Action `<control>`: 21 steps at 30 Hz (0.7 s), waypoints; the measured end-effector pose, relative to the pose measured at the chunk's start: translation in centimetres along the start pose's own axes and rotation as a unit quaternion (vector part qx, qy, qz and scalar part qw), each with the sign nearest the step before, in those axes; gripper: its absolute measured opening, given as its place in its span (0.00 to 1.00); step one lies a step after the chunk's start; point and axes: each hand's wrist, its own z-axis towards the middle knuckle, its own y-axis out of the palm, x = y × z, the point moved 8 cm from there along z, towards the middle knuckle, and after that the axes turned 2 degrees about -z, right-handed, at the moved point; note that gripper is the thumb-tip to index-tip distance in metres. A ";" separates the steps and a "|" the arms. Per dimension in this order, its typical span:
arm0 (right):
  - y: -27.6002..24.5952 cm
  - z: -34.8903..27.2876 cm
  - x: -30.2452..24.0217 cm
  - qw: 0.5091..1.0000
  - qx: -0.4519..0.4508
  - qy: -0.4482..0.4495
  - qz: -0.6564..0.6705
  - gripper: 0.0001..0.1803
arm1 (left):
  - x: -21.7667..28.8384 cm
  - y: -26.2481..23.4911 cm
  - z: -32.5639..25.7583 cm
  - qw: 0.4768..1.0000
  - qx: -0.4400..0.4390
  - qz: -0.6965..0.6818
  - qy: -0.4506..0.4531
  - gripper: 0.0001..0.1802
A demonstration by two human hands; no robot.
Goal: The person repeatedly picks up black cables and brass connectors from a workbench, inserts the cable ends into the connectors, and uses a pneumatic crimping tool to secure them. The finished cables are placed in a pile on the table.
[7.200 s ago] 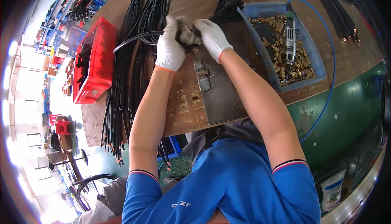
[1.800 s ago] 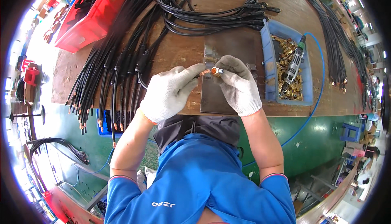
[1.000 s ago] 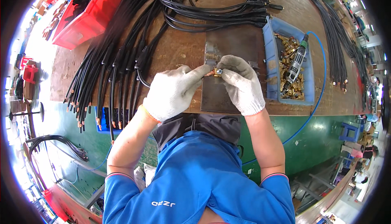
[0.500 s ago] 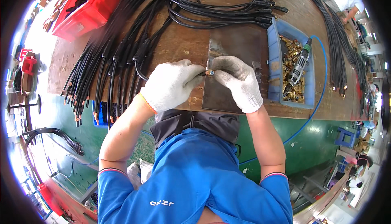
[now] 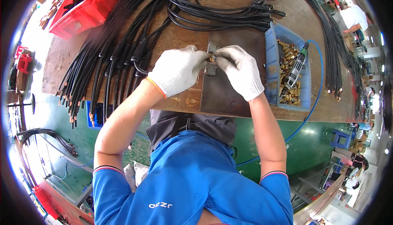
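Both my hands wear white knit gloves and meet over the edge of a dark flat plate (image 5: pixel 229 96) on the wooden table. My left hand (image 5: pixel 178 69) is closed around the end of a black cable (image 5: pixel 140 70), which runs into the glove from the left. Between the fingertips of my right hand (image 5: pixel 240 70) is a small brass fitting (image 5: pixel 212 59), set against the cable end. The fingers partly cover that joint, so I cannot tell how far the cable sits inside. Small shiny grey pieces (image 5: pixel 211 69) show on the plate beside the fingertips.
A blue bin (image 5: pixel 272 77) of brass fittings (image 5: pixel 292 98) stands right, with a powered hand tool (image 5: pixel 294 73) on a blue hose (image 5: pixel 320 82). Black cables (image 5: pixel 196 16) lie behind and left, their copper ends over the table edge. A red crate (image 5: pixel 77 20) stands far left.
Both hands, still together, have moved away from me across the plate, carrying the cable end and brass fitting to the shiny grey pieces.
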 end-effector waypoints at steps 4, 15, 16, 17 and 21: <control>0.6 0.3 0.7 0.998 0.022 -0.023 -0.058 0.10 | -1.0 1.0 0.8 1.000 -0.009 0.010 0.009 0.12; 1.5 2.1 2.2 0.997 -0.036 0.029 -0.061 0.10 | -3.4 3.2 1.5 1.000 -0.014 0.001 0.016 0.12; 1.6 2.1 2.5 0.997 -0.041 0.041 -0.046 0.10 | -3.4 3.2 1.5 1.000 -0.013 0.000 0.016 0.12; 1.6 2.2 2.7 0.997 -0.040 0.048 -0.041 0.10 | -3.4 3.2 1.5 1.000 -0.012 -0.002 0.017 0.12; 2.1 2.3 3.1 0.997 -0.040 0.068 -0.018 0.10 | -3.4 3.1 1.3 1.000 -0.013 -0.013 0.015 0.13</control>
